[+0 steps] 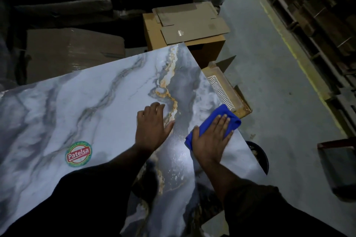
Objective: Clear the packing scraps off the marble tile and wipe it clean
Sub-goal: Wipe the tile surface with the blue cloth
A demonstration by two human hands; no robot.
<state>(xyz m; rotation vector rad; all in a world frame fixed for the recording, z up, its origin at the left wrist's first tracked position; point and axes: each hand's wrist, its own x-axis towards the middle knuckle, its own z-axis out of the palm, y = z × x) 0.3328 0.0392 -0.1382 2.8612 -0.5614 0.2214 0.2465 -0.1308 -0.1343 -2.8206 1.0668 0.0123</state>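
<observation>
No packing scraps show on the marble tile (81,102), so the clearing seems done and the wiping is under way. The right hand (212,136) presses a blue cloth (217,113) flat, fingers straight, near the tile's right edge; the left hand (151,127) rests open beside it. Much of the tile on the left, around the round sticker (78,154), probably remains to wipe.

We see the marble tile (100,90) as glossy and smooth, its sheen catching light; the blue cloth (215,119) looks soft, perhaps microfibre. Behind, the cardboard boxes (185,25) are matt brown, the concrete floor (279,86) dull.
</observation>
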